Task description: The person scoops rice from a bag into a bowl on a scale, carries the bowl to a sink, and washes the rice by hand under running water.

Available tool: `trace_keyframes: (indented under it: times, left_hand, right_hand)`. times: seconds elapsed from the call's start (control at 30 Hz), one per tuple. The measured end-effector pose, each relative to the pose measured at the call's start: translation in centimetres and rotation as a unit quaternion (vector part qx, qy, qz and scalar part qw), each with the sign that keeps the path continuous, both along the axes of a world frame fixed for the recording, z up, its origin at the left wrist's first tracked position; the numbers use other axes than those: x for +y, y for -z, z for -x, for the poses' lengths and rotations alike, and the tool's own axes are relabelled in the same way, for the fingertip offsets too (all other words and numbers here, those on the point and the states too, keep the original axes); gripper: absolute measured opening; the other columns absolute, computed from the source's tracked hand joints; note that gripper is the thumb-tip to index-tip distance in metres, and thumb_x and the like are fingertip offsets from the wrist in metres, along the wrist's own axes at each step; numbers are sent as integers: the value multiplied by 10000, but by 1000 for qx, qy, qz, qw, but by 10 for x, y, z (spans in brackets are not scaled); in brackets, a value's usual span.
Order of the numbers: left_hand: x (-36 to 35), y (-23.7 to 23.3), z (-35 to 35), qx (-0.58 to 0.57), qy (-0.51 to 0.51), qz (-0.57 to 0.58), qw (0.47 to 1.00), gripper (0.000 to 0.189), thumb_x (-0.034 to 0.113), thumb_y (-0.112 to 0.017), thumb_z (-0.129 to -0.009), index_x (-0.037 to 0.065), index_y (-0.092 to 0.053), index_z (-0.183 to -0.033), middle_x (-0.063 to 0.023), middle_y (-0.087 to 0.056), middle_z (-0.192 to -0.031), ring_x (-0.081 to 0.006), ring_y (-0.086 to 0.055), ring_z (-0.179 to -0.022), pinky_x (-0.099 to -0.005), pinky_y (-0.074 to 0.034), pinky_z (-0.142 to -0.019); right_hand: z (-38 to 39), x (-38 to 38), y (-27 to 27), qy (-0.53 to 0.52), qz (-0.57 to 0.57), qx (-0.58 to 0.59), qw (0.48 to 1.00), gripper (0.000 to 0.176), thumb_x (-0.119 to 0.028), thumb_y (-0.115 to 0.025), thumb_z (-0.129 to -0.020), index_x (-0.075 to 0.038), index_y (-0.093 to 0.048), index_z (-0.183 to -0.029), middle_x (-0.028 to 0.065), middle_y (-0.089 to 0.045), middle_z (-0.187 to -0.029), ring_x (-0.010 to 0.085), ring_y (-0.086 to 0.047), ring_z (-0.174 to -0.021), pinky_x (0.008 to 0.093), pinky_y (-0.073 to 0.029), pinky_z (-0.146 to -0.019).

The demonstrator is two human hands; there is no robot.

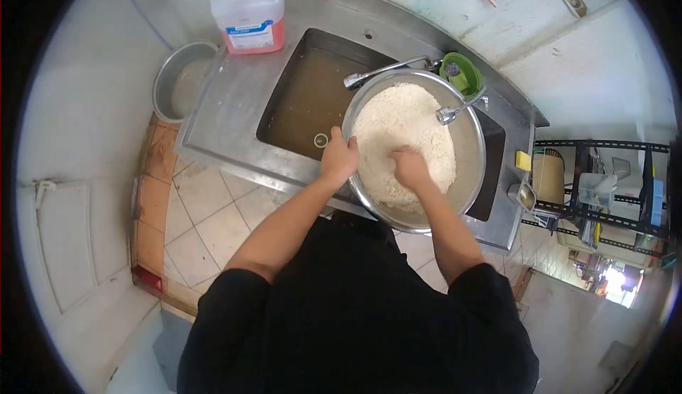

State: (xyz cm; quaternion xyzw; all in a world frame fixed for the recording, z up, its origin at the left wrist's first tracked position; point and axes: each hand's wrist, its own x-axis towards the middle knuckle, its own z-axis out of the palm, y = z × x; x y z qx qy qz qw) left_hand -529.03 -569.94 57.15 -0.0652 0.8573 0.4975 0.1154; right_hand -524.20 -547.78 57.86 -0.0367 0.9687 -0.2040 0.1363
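Observation:
A large round metal bowl (472,154) rests over the right part of the sink, holding a broad heap of pale grains (412,113) that look like uncooked rice. My left hand (339,158) grips the bowl's near left rim, thumb up and fingers closed around the edge. In the middle of the heap is my right hand (410,168), its fingers curled in and slightly blurred against the grains. What those fingers hold is hidden. One faucet spout (447,114) reaches over the bowl's right side.
Left of the bowl is a sink basin (291,103) with cloudy water, and another spout (355,80) hangs over it. A jug of pink liquid (249,17) stands at the back left. A green container (462,74) sits behind the bowl; a yellow sponge (523,160) is at the right edge.

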Motion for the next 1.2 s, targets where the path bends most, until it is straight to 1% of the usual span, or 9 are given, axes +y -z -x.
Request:
trace_keyframes:
  times: [0.07, 0.23, 0.3, 0.47, 0.6, 0.73, 0.9, 1.03, 1.2]
  left_hand:
    - [2, -4, 3, -9, -3, 1, 1000, 371, 255, -567, -979, -37, -433, -1166, -355, -667, -931, -532, -651, -917, -579, -500, -833]
    - [7, -8, 1, -7, -20, 22, 1000, 386, 255, -575, -972, -32, -435, -1189, -362, -666, -948, -539, -646, -924, -575, -502, -837]
    - [8, -5, -3, -37, -21, 48, 998, 358, 242, -590, -961, -20, -467, -1171, -350, -670, -935, -537, -650, -901, -575, -504, -808]
    - [19, -11, -8, 27, -79, 59, 995, 263, 214, -624, -943, -26, -552, -1023, -318, -675, -878, -518, -658, -853, -546, -516, -734]
    - [22, -15, -14, 64, -74, 67, 993, 276, 222, -667, -926, -39, -585, -963, -302, -680, -864, -495, -671, -850, -497, -517, -726]
    - [30, -17, -10, 35, -102, 74, 991, 241, 195, -649, -934, -31, -578, -976, -280, -674, -825, -451, -681, -803, -481, -514, -712]
    - [41, -12, -39, 22, -140, 107, 984, 226, 194, -631, -942, -21, -567, -967, -260, -670, -783, -448, -671, -754, -489, -502, -681]
    - [40, -7, -46, 40, -175, 100, 979, 241, 206, -620, -943, -27, -565, -970, -264, -666, -765, -459, -668, -738, -490, -506, -676]
    - [50, -14, -65, 77, -167, 99, 978, 270, 210, -616, -940, -45, -531, -969, -291, -661, -768, -487, -660, -734, -507, -506, -659]
  right_hand:
    - [-6, 15, 5, 60, 132, 53, 988, 386, -115, -596, -919, -29, -571, -1294, 252, -627, -1206, 405, -607, -1129, 436, -489, -999]
    - [5, 70, 25, 194, -131, 231, 944, 506, -260, -633, -954, -10, -509, -1376, 236, -483, -1438, 437, -464, -1318, 529, -389, -1085]
    - [54, 86, 41, 229, -43, 202, 951, 525, -314, -636, -950, -16, -516, -1366, 248, -507, -1414, 430, -472, -1321, 531, -369, -1104]
    - [116, 35, 63, 182, -32, 223, 957, 516, -429, -582, -966, -52, -587, -1317, 247, -550, -1385, 434, -492, -1307, 539, -355, -1113]
    - [44, 24, 51, -122, -68, -53, 989, 531, -444, -424, -1032, -118, -542, -1434, 179, -485, -1510, 384, -419, -1416, 597, -282, -1167]
    - [7, 59, 71, -119, -80, 96, 985, 581, -460, -370, -1044, -131, -439, -1518, 176, -370, -1596, 365, -366, -1456, 628, -250, -1175]
    - [103, 1, 123, 164, 41, 60, 984, 683, -448, -454, -1028, -161, -246, -1612, 171, -176, -1679, 363, -280, -1509, 611, -163, -1208]
    - [17, 16, 79, -237, 20, 142, 961, 643, -455, -464, -1014, -113, -377, -1552, 172, -222, -1663, 401, -395, -1424, 551, -336, -1167]
    - [67, 36, 79, -192, 25, -94, 977, 571, -350, -445, -1018, -100, -405, -1531, 192, -276, -1635, 421, -438, -1390, 488, -341, -1180]
